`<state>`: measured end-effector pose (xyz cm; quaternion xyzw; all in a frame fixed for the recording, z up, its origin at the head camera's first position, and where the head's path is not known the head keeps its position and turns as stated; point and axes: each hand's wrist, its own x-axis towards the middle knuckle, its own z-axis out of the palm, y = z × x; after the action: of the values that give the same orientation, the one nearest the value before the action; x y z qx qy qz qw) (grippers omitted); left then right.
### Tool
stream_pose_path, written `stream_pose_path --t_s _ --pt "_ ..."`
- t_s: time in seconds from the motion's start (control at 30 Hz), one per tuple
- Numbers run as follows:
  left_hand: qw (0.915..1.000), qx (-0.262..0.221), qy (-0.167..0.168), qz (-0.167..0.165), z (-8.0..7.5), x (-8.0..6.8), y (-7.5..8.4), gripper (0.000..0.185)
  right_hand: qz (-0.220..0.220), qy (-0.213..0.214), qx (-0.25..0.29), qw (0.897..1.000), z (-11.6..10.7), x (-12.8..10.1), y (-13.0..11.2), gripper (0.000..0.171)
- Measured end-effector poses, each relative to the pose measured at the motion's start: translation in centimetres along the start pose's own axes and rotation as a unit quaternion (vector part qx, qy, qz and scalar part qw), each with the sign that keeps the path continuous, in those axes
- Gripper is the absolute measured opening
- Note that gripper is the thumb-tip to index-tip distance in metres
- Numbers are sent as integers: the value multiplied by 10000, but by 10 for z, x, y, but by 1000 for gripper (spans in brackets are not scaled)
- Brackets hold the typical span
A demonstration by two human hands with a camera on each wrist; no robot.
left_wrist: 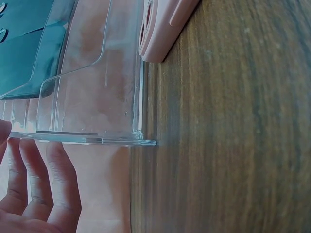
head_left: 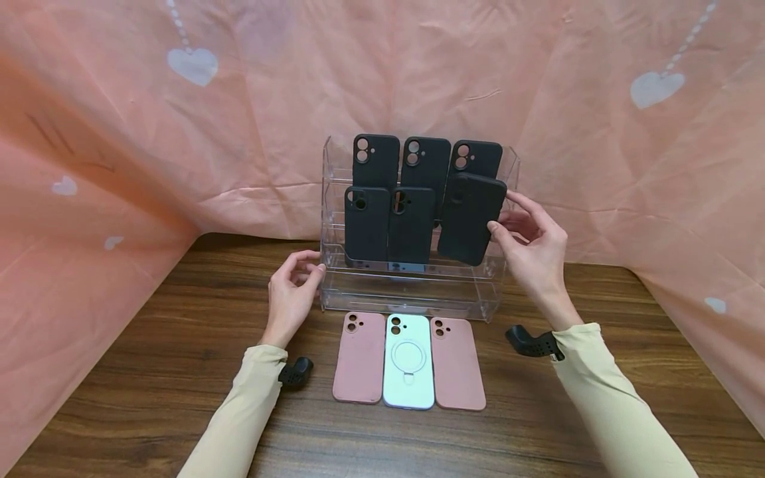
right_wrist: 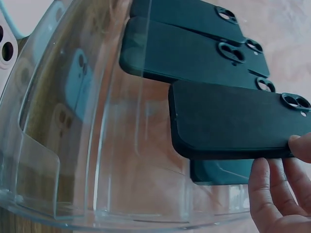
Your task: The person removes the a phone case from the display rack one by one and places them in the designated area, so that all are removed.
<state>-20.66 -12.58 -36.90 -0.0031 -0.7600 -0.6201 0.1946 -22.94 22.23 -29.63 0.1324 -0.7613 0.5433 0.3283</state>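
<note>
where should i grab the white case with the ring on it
Probably by its near short edge, coming from the person's side. The white case lies flat, long sides closely flanked by the left pink case and right pink case, camera end facing the clear rack.

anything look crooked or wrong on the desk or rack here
Only one thing: the front-row black case at the right of the clear rack tilts, out of line with the two beside it. That's probably just because the right hand is holding it. I see no spill or obvious damage.
</note>
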Motion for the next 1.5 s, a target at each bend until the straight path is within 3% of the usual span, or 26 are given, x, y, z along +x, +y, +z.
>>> stream_pose_path --t_s 0.37,0.6,0.77,0.97,1.27,1.5 --pt "10000 41 12 2 0 0 -1 23 670 -260 274 9970 -29 -8 -7 58" --pt "9997 -30 30 229 1 11 -32 20 938 -398 857 9911 -43 -16 -6 60" --pt "9998 -1 42 169 2 12 -32 21 1054 -538 1506 9815 -51 -24 -1 69" --pt "9999 92 71 44 3 11 -28 24 1213 -866 1654 9749 -62 -35 5 72" --pt "9999 90 -18 72 -1 -1 3 24 1603 -1274 1969 9588 -75 -50 16 70" --pt "9999 122 28 35 1 8 -20 25 1756 -1530 2075 9501 -84 -59 23 68"
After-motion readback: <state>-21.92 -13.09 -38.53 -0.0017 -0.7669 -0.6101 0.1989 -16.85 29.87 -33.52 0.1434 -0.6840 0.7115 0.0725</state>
